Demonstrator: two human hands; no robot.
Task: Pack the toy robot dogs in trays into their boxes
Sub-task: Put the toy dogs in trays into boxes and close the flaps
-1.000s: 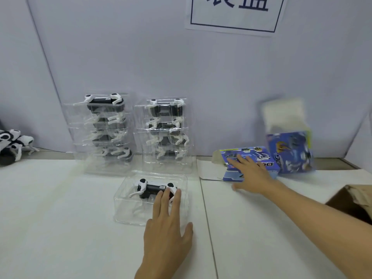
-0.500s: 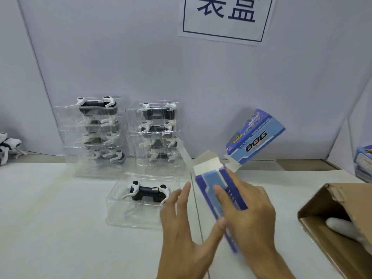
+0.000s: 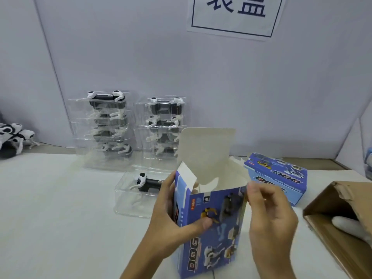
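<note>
Left hand (image 3: 171, 222) grips the upright blue box (image 3: 209, 228), lid open and nothing inside, right hand (image 3: 269, 216) pinching its right edge; behind it one dog in tray (image 3: 141, 190) unpacked, two tray stacks (image 3: 128, 129) farther back, so barely started.

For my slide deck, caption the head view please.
Both hands, left and right, hold an open box beside a trayed dog.

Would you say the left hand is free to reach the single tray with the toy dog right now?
Probably not yet: the left hand grips the open box, though the tray lies just beside it, nothing between.
</note>
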